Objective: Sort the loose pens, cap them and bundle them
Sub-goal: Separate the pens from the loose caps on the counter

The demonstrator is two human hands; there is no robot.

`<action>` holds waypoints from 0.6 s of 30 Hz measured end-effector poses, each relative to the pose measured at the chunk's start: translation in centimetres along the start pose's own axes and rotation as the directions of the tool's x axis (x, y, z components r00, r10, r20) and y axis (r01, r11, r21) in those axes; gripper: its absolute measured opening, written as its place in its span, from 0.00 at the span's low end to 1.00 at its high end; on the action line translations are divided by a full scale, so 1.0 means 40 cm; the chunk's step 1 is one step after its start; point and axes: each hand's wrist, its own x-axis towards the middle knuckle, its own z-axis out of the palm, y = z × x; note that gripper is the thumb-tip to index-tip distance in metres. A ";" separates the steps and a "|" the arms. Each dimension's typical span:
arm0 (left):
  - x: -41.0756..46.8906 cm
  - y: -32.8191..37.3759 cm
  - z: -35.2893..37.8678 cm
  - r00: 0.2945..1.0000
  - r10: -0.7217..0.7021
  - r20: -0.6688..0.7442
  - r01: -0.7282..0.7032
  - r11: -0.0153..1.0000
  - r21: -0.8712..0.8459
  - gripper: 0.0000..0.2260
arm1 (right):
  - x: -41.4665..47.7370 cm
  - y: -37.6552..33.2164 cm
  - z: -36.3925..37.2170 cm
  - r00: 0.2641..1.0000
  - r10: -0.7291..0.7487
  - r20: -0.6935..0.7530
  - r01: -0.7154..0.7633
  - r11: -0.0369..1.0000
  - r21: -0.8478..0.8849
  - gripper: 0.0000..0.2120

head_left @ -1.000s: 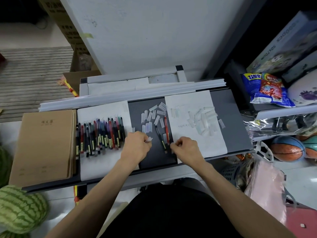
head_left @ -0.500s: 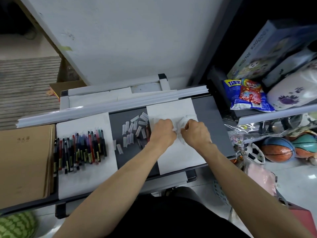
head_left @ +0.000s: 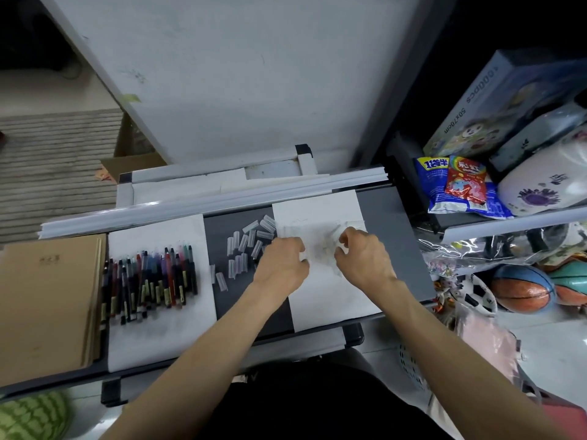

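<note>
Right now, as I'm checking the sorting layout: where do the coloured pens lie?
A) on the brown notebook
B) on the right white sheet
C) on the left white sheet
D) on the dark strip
C: the coloured pens lie in a row on the left white sheet, between the brown notebook and the dark strip.

Caps [head_left: 246,246] just left of the left hand [head_left: 281,263] look like clear glossy plastic; the paper sheet [head_left: 320,300] under it's matt white.
</note>
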 end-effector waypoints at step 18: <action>-0.123 -0.170 -0.013 0.960 -0.278 -0.020 0.278 0.961 -0.010 0.12 | -0.027 -0.274 0.154 0.967 -0.149 0.207 0.187 0.966 -0.178 0.11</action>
